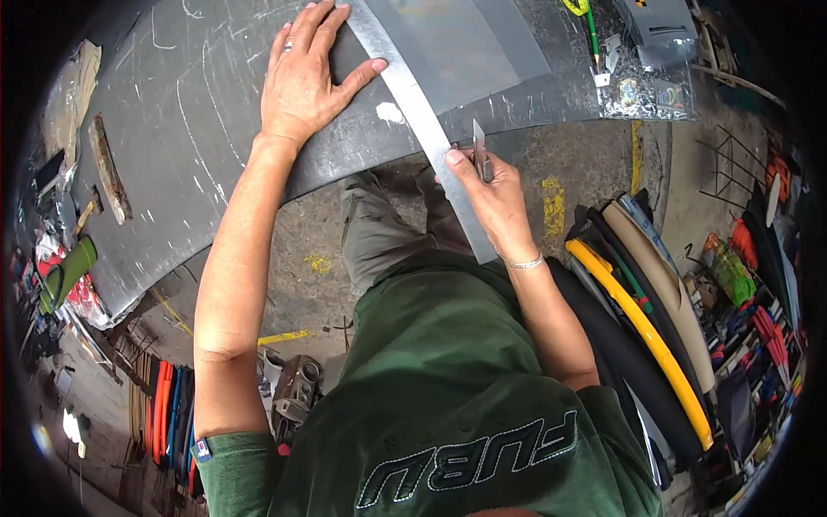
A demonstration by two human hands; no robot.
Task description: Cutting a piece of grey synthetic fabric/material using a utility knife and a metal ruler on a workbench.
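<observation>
A long metal straightedge [413, 99] lies slantwise over the dark work table [198, 112], its near end jutting past the front edge toward my body. Beside its left edge my left hand [301, 86] rests with fingers stretched; the thumb tip and fingertips touch the metal. A utility knife [480, 146], blade bare and pointing away from me, is in my right hand [498, 202]. The thumb of that hand lies against the overhanging part of the straightedge, and its other fingers are partly hidden. A grey sheet [474, 56] lies flat along the right side of the straightedge.
A green pencil [593, 34] and a clear plastic sleeve [646, 90] lie at the table's right. Rolls of material, one yellow [642, 323], stand on my right. At the left are a wooden stick [109, 168] and a green roll [73, 267].
</observation>
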